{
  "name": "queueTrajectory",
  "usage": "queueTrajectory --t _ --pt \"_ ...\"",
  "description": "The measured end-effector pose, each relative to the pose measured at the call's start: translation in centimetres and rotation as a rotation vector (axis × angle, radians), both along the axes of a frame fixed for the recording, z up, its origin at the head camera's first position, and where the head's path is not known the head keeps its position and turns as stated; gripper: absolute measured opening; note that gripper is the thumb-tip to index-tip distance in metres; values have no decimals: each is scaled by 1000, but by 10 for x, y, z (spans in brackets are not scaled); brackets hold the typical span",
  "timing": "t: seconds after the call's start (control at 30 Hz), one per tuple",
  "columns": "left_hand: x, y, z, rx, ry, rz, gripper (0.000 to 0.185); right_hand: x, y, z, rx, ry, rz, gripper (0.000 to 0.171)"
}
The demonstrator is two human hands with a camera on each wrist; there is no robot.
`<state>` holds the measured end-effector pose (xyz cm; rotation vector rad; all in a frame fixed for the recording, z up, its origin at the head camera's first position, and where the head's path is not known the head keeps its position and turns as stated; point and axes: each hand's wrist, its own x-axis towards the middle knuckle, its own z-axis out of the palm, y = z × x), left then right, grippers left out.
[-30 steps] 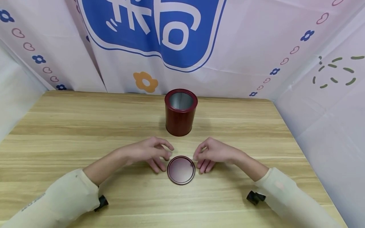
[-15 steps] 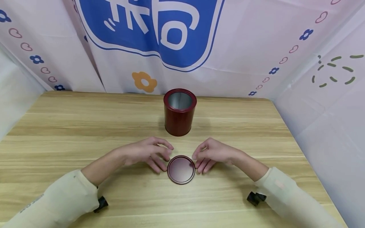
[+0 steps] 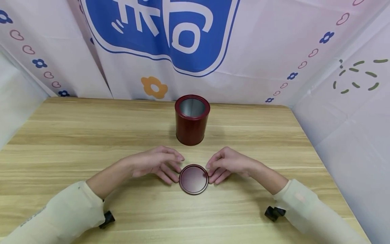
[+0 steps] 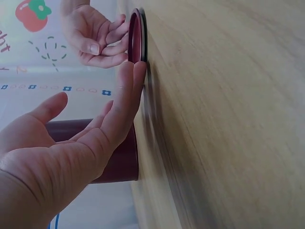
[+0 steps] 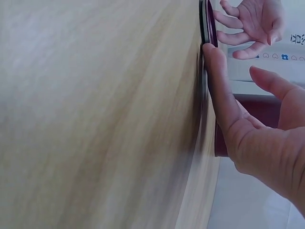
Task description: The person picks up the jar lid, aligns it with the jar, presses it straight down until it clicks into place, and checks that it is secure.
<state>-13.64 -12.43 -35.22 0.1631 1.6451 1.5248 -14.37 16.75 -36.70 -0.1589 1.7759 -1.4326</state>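
A round dark red lid (image 3: 193, 179) lies flat on a light wooden bench (image 3: 91, 135), directly between two hands. The left hand (image 3: 155, 162) rests at the lid's left edge with its fingers (image 4: 127, 95) nearly straight, the tips touching the rim. The right hand (image 3: 226, 164) mirrors it at the lid's right edge, its fingertips (image 5: 212, 55) against the rim and the thumb raised above. Neither grip has closed around the lid; both are loosely open and bracket it from either side. Behind the lid, farther from the person, an open dark red tin (image 3: 192, 120) with a silver inside stands upright, apart from both hands.
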Motion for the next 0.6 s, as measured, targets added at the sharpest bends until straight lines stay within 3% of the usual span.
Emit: queueTrajectory --t 0.6 --pt "0 0 -6 0 -10 36 44 0 2 -1 -16 -11 6 22"
